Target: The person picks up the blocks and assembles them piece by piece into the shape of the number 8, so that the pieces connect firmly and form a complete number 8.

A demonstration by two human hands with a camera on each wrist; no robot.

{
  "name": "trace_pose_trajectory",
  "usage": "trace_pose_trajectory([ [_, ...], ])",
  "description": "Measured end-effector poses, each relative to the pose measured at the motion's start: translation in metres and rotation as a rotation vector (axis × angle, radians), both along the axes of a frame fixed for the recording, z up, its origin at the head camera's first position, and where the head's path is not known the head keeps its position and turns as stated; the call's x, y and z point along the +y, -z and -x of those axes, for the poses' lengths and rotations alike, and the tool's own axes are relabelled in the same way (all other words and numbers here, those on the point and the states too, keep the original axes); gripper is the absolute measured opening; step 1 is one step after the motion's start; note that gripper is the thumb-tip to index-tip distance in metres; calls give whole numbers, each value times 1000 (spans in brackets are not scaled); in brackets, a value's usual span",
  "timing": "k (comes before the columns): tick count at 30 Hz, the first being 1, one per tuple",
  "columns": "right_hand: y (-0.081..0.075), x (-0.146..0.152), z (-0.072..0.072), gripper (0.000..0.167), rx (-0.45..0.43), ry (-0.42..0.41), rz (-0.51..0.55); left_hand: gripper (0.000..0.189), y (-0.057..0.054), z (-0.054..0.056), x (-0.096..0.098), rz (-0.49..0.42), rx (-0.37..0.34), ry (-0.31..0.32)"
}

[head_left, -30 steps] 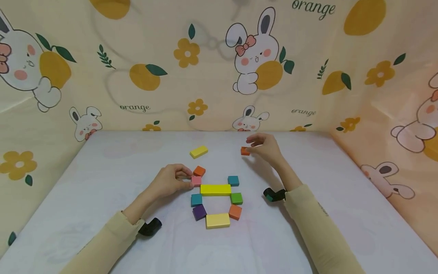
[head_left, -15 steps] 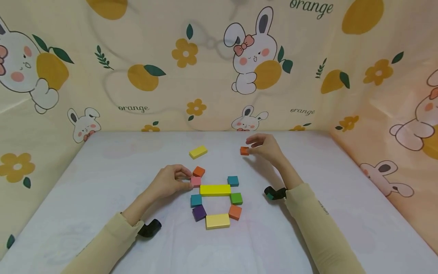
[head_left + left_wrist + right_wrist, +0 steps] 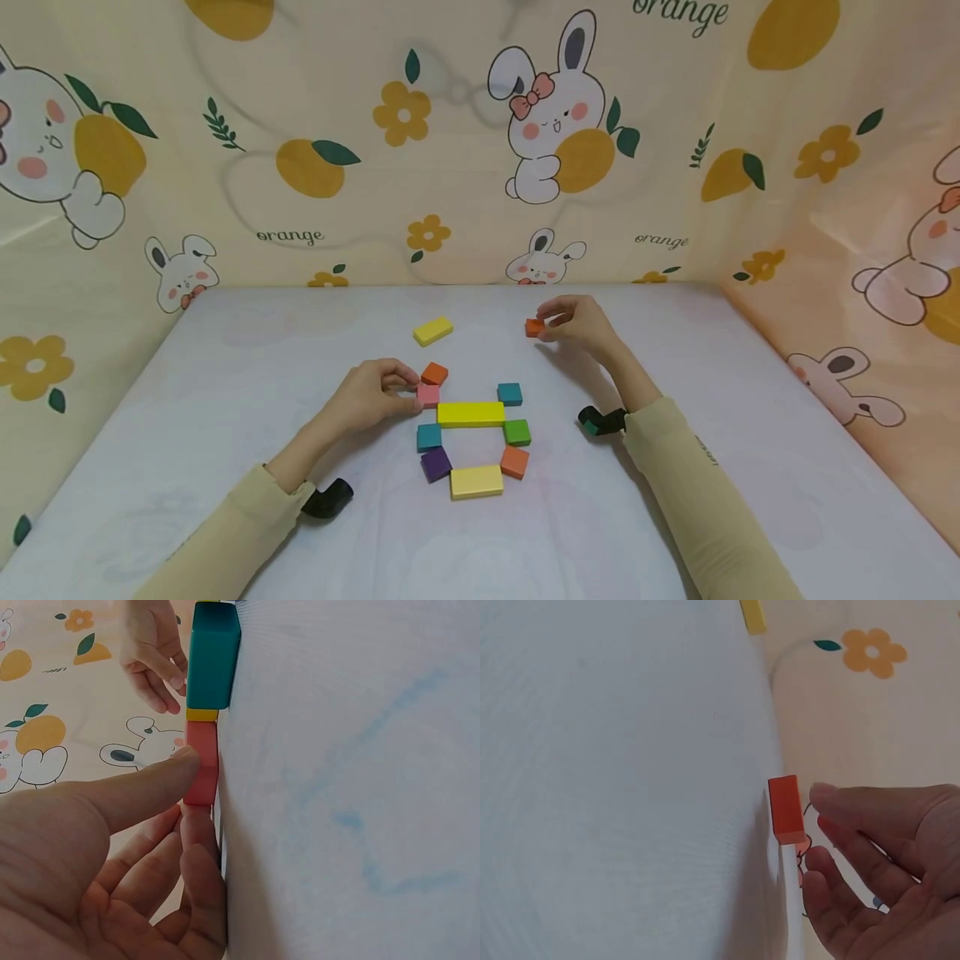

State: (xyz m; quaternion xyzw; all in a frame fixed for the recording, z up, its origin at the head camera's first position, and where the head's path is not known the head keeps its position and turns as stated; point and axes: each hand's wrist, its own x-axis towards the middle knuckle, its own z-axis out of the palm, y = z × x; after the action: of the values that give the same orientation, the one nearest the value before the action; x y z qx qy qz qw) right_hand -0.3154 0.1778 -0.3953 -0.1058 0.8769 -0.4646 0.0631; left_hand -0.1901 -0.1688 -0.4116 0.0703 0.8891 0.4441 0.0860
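In the head view my left hand (image 3: 375,390) is at the left end of the block arrangement, at a pink block (image 3: 428,396). The left wrist view shows my thumb pressed on that pink block (image 3: 201,765), with a finger at its other end. At the back right my right hand (image 3: 581,325) reaches beside a small orange block (image 3: 534,327). Its thumb and fingers are loosely bent, and the right wrist view shows a gap between the thumb tip and the orange block (image 3: 786,809). Another orange block (image 3: 434,373) sits just behind the pink one.
A long yellow block (image 3: 471,414) lies mid-table, with a blue block (image 3: 509,394), a green block (image 3: 517,432), a purple block (image 3: 436,464) and a pale yellow block (image 3: 476,482) around it. Another yellow block (image 3: 432,331) lies farther back. Black wrist mounts (image 3: 328,500) jut from both sleeves.
Both hands hold nearly the same places, and the blocks stay where they were among themselves. The whole head view has shifted slightly.
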Motion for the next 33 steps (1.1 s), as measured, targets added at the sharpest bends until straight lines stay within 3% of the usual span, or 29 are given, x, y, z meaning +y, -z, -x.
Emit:
trace_pose_trajectory([
  [15, 0, -5, 3, 41, -8, 21, -55, 30, 0, -1, 0, 11, 9, -6],
  [23, 1, -8, 2, 40, -38, 93, -65, 30, -2, -1, 1, 13, 4, -12],
  [33, 3, -11, 2, 41, -20, 113, -77, 30, 0, 0, 0, 11, 10, -5],
])
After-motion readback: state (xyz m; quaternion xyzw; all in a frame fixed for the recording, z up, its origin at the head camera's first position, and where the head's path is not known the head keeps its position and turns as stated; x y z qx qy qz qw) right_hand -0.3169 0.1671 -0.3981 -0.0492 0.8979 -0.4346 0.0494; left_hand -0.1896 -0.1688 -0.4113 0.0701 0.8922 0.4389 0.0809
